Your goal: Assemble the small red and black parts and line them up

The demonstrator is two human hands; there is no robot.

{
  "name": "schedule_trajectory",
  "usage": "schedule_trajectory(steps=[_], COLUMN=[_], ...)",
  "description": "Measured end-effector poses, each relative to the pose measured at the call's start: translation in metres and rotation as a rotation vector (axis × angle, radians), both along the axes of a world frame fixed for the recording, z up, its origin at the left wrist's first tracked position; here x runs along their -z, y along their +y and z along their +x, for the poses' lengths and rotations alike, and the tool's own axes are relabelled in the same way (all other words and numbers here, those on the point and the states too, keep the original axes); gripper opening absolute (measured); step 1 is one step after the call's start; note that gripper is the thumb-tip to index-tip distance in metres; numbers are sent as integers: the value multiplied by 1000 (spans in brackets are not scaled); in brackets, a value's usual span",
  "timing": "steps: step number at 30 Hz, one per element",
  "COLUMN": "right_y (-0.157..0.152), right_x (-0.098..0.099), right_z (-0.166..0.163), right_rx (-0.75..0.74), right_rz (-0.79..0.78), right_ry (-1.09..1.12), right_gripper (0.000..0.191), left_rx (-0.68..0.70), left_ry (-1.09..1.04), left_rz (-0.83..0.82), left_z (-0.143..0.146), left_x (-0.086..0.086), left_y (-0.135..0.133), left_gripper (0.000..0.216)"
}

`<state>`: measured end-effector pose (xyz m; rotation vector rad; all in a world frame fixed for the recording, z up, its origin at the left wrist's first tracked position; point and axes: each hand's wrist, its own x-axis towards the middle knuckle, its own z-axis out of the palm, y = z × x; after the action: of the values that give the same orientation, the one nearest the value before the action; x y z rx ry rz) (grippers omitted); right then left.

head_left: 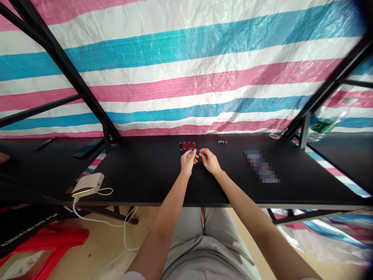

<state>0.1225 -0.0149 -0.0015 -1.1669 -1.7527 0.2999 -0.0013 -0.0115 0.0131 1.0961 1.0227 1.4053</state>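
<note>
My left hand [188, 160] and my right hand [210, 161] meet just above the black table, fingertips pinched close together. Between them is a small black piece [197, 153], partly hidden by the fingers; its exact kind is too small to make out. Right behind my left hand stands a short row of small cylinders: a black cylinder [180, 146] at the left end, then three red cylinders [189, 145]. Beyond my right hand lie several small shiny metal pieces [222, 142] in a line.
A white box-shaped device [89, 182] with a cable sits at the table's left front corner. To the right lies a pixelated flat object [261, 166]. A clear round item [276, 134] and a plastic bottle [323, 126] are at the far right. Black metal frame bars [72, 79] flank the table [145, 171].
</note>
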Motion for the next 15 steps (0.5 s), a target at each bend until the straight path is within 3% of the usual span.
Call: schedule_trajectory(steps=[15], right_y=[1], right_x=[-1], right_z=[-1], right_rx=[93], right_rz=[179], right_ry=[-291], right_gripper=[30], left_rx=[-174], left_ry=[-76], left_rz=[-23], left_z=[3], left_x=[-3], left_y=[-1], left_gripper=[27])
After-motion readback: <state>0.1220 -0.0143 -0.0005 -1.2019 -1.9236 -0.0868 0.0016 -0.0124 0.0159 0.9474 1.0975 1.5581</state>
